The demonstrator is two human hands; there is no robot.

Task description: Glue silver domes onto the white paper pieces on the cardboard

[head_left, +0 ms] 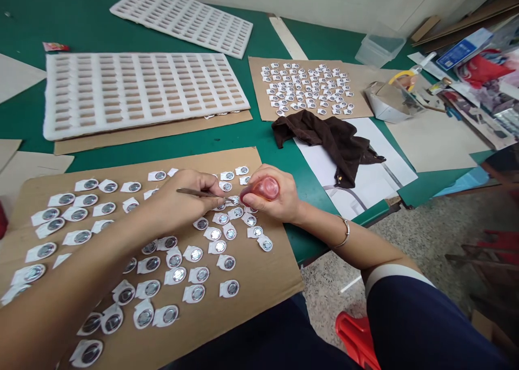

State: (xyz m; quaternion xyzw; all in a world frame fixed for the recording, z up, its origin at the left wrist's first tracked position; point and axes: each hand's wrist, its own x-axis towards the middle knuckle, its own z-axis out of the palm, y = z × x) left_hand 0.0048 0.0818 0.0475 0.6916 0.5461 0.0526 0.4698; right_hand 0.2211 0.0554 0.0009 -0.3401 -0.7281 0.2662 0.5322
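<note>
My left hand point(184, 197) is closed around a thin pair of metal tweezers point(192, 192), whose tip reaches toward a small round metallic piece with a white tab point(234, 200). My right hand point(281, 202) grips a reddish translucent squeeze bottle point(265, 188), its base toward me and its nozzle end hidden by the fingers. Both hands work close together over a brown cardboard sheet point(259, 283). Many similar round silver pieces with white tabs point(196, 293) lie in loose rows across that sheet; my left forearm covers some.
White foam trays with slots point(138, 94) lie behind the sheet on the green table point(227, 137). A second cardboard point(259, 97) carries more pieces. A dark brown cloth point(332, 137) rests on white paper. Yellow-handled scissors point(401, 79) stand in a container at right; a red stool point(352, 335) is below.
</note>
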